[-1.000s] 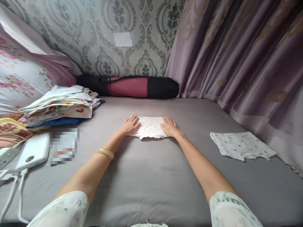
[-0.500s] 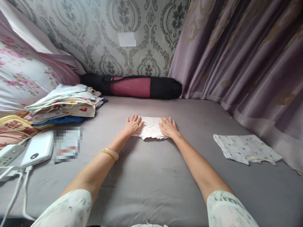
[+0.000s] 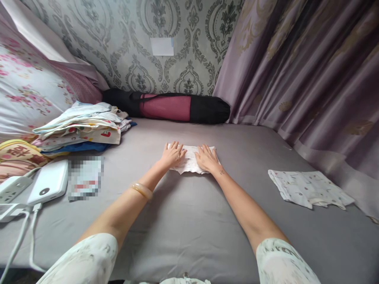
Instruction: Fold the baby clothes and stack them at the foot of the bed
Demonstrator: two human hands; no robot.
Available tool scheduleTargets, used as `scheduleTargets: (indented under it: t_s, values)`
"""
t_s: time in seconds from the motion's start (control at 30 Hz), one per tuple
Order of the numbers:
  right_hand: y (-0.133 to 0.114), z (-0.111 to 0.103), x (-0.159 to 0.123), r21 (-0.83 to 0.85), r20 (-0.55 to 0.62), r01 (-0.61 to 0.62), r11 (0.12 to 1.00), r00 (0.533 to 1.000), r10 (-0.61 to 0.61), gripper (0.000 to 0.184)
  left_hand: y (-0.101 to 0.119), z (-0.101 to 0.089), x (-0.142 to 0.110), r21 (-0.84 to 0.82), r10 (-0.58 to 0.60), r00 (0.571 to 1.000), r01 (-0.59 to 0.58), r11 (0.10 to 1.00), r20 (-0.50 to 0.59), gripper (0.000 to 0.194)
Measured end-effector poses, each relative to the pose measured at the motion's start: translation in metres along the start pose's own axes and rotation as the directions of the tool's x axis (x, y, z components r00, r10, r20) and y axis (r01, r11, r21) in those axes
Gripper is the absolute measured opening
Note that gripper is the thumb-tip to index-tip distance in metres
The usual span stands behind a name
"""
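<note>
A: What is lying on the body's side of the fingers?

B: Off to their left, a white, rounded plastic block that looks like a power bank is sitting just beside a white plastic socket strip. White cables are running there too, so it is probably being kept close to the power.

A: And to their right?

B: A white, folded, printed cotton-looking garment is lying flat, well apart from the fingers. It seems to be resting off to the side so as not to crowd them.

A: How are the fingers holding?

B: They are gripping nothing. The left hand and the right hand are resting palm down, fingers extended and spreading, on a small white, faintly printed folded cloth. It is lying under and between them on the smooth grey bed sheet. One hand is covering each end, presumably keeping the layers flat and even.

A: What is sitting farther off?

B: Left of the fingers and slightly beyond, a loose pile of pastel and printed cloth is standing, its flat layers seemingly carrying one another. Straight past the fingers, a long black-and-maroon fabric roll bag is lying along the grey patterned wall, which is likely stopping it from rolling away.
</note>
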State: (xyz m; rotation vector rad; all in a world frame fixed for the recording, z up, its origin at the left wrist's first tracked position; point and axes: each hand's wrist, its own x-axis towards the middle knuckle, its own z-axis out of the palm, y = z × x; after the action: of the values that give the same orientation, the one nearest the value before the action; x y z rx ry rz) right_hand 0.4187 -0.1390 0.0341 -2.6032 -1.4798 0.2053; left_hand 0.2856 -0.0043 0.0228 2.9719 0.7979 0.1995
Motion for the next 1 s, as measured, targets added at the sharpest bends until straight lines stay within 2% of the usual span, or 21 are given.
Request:
scheduleTargets:
  t_s: [0.13,0.27,0.43,0.57,0.73,0.8,0.9,1.0]
  values:
    - [-0.006,0.002,0.0,-0.003,0.017,-0.012,1.0,1.0,0.012,0.057,0.005,0.003,-0.001,-0.013,0.042,0.998,-0.041,0.999,0.048,0.048]
    - [-0.012,0.003,0.0,0.007,-0.028,-0.003,1.0,1.0,0.003,0.056,0.012,0.005,-0.003,-0.01,0.012,1.0,-0.012,1.0,0.004,0.047]
    - [-0.019,0.005,0.0,-0.006,0.014,-0.029,1.0,0.999,0.029,0.055,0.021,0.011,-0.004,0.003,0.047,0.999,-0.047,0.999,0.004,0.043]
    - [-0.022,0.007,0.001,-0.002,-0.013,-0.01,1.0,1.0,0.01,0.055,0.028,0.013,-0.005,0.002,0.0,0.999,0.0,1.0,-0.044,0.044]
    - [-0.025,0.007,-0.001,0.011,0.006,-0.012,1.0,1.0,0.012,0.055,0.037,0.012,-0.008,-0.028,-0.017,1.0,0.017,0.999,-0.007,0.043]
    - [-0.026,0.008,-0.002,0.023,-0.015,0.002,1.0,1.0,-0.002,0.055,0.039,0.012,-0.009,-0.038,-0.045,0.998,0.044,0.998,-0.039,0.044]
    - [-0.026,0.01,-0.002,0.029,-0.039,0.025,0.999,0.999,-0.023,0.055,0.039,0.015,-0.008,-0.054,-0.063,0.995,0.059,0.997,-0.08,0.043]
    - [-0.028,0.012,-0.001,0.024,-0.03,0.019,1.0,0.999,-0.018,0.054,0.035,0.017,-0.006,-0.068,-0.038,0.998,0.035,0.997,-0.055,0.037]
